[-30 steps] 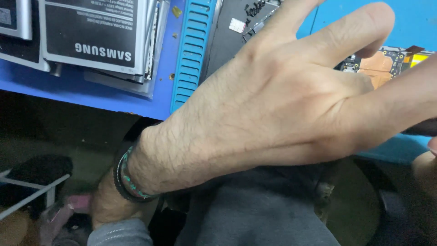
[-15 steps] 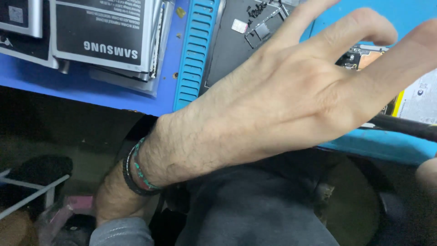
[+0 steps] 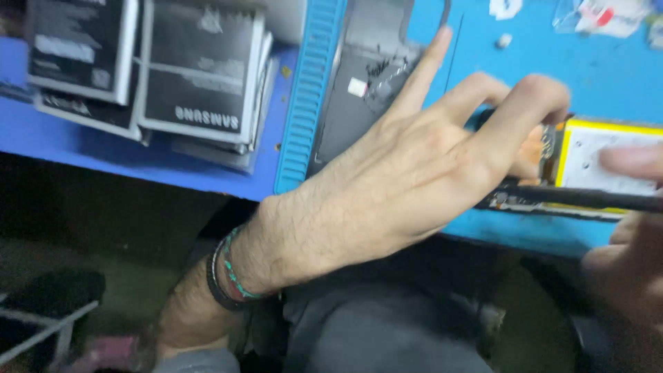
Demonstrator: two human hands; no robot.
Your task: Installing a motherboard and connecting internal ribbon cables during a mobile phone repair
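My left hand [image 3: 387, 186] reaches across the blue work mat [image 3: 552, 69]. Its little finger is stretched out. The other fingers and the thumb curl onto the left end of an opened phone [image 3: 601, 162], whose white, yellow-edged battery is showing. A beaded bracelet and a dark band [image 3: 224, 273] sit on that wrist. My right hand [image 3: 632, 269] is blurred at the right edge. It holds a thin black tool [image 3: 587, 199] that points left along the phone's near edge, towards my left hand.
A stack of flat black-and-white phone batteries [image 3: 200, 83] lies at the upper left on the blue bench. A ribbed blue mat border [image 3: 307, 103] and a grey back panel [image 3: 359, 103] lie beside my left hand. Small white parts [image 3: 507, 8] sit at the far edge.
The view has shifted, so the phone's battery shows more fully. My right hand and the black tool have come in from the right. My left hand's fingers have curled down onto the phone.
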